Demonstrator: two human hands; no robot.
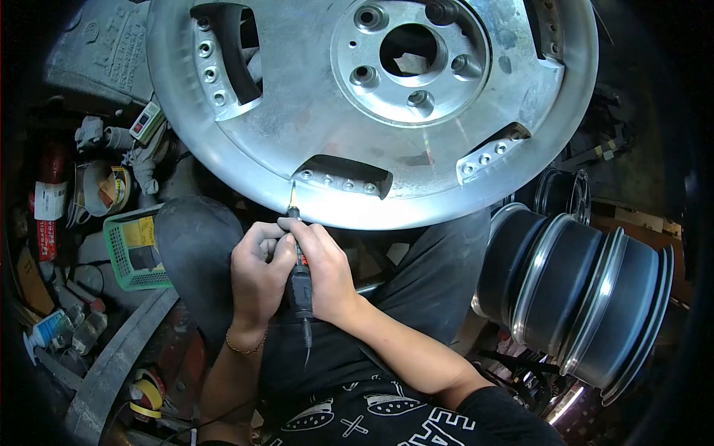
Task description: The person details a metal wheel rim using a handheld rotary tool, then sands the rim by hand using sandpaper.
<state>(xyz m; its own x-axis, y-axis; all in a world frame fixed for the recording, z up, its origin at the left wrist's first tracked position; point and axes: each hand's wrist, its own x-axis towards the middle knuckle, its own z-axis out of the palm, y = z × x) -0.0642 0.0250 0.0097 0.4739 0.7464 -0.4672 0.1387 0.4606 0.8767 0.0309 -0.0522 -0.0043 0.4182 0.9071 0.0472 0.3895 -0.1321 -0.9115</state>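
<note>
A large silver metal wheel point(297, 134) fills the upper middle of the view, with a round hub, bolt holes and cut-out slots edged by small holes. Both hands close round a slim dark rotary tool point(300, 288) below the rim. My left hand point(260, 271) grips it from the left, fingers curled near its front end. From the right, my right hand point(321, 264) wraps its upper body. The thin tip points up at the wheel face, beside the left end of the lower slot; whether it touches is too small to tell. A cord trails from the tool's lower end.
Several wheel rims point(573, 290) lie stacked on their sides at the right. A green basket point(119, 256) stands left of my knee. Bottles point(89, 331), tape rolls point(149, 394) and a red cylinder point(52, 163) sit at the left. My legs are under the wheel's lower edge.
</note>
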